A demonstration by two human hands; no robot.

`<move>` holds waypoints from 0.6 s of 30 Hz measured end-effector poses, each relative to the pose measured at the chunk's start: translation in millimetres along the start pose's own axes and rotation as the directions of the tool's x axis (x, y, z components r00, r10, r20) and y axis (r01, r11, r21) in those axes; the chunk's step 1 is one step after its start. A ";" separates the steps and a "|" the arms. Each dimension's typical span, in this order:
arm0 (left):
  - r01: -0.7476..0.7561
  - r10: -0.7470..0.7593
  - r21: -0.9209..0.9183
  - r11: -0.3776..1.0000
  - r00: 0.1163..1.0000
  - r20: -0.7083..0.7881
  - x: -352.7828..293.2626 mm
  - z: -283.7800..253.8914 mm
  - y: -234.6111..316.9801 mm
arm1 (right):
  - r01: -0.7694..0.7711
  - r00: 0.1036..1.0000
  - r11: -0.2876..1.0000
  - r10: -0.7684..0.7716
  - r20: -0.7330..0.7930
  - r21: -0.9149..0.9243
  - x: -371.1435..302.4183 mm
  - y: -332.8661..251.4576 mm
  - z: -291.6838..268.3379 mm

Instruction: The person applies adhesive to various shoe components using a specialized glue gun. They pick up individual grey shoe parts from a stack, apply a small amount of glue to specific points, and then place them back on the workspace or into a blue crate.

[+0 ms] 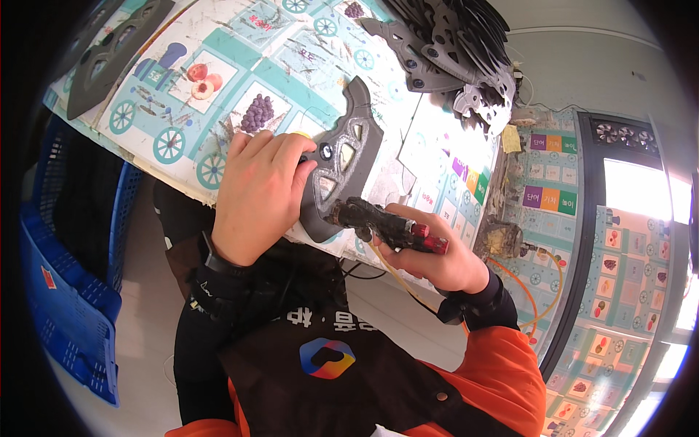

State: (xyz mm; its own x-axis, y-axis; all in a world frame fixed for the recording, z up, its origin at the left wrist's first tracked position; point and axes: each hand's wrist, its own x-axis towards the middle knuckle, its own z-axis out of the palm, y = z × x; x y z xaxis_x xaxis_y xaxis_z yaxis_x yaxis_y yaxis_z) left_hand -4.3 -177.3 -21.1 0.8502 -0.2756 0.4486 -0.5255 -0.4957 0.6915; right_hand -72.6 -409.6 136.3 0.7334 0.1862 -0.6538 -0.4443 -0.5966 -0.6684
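Note:
My left hand (263, 193) pinches the left edge of a curved dark-grey moulded plastic panel (368, 149). The panel has several cut-out openings and a round dark insert near my fingertips. A small yellow thing shows at the tip of a finger; I cannot make out what it is. My right hand (433, 251) is wrapped round a small, grimy black spray gun (382, 224) with red knobs at its back end. The gun's nozzle is at the panel's lower right edge; whether they touch I cannot tell. A thin yellowish hose (397, 273) trails from the gun.
A worktable (291, 87) with a worn printed cover lies under the panel. Similar dark panels (451, 51) are heaped at the far right, and another panel (109, 65) lies at the far left. Blue plastic crates (65, 291) stand at the left. An orange hose (513, 291) hangs at right.

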 end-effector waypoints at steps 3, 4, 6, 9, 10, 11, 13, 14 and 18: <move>-0.003 0.002 -0.011 1.000 1.000 -0.006 2.0 0.6 -0.5 | -0.139 0.988 0.989 0.135 0.073 0.045 -1.3 -14.9 -6.7; -0.010 0.010 -0.021 1.000 1.000 -0.016 3.1 0.4 -1.6 | -0.116 0.992 0.992 0.113 0.064 0.053 -3.0 -13.6 -7.4; -0.023 0.022 -0.040 0.999 1.000 -0.017 8.0 -3.3 -1.5 | 0.062 0.989 0.996 -0.053 -0.138 0.059 -7.0 -5.9 -11.4; -0.011 0.009 -0.082 0.997 0.999 -0.033 9.4 -9.8 2.1 | 0.137 0.907 0.923 -0.263 -0.330 -0.359 -4.3 21.0 -20.7; 0.021 -0.027 -0.119 0.993 0.998 -0.050 8.2 -11.1 3.7 | 0.046 0.842 0.830 -0.332 -0.425 -0.556 -2.6 34.9 -22.9; 0.040 -0.049 -0.107 0.993 0.995 -0.090 2.8 -17.5 5.6 | 0.035 0.798 0.823 -0.365 -0.480 -0.566 1.8 50.5 -21.7; 0.104 -0.126 -0.213 0.972 0.988 -0.092 -0.1 -7.5 1.2 | -0.016 0.712 0.818 -0.395 -0.581 -0.575 11.2 88.0 -27.9; 0.126 -0.155 -0.236 0.963 0.982 -0.110 -2.8 -11.4 4.2 | -0.019 0.692 0.815 -0.408 -0.595 -0.579 13.6 97.6 -29.3; 0.234 -0.289 -0.357 0.904 0.951 -0.108 -7.0 -5.8 9.7 | -0.028 0.572 0.841 -0.429 -0.699 -0.540 22.7 161.8 -35.9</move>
State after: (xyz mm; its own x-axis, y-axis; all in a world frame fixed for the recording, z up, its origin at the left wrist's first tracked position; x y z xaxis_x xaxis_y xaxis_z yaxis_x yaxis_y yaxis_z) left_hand -15.6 -175.4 -14.2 0.9572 -0.0300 0.2880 -0.2874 -0.2183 0.9326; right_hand -109.4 -529.9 26.0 0.9697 -0.1835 0.1614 -0.1170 -0.9285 -0.3524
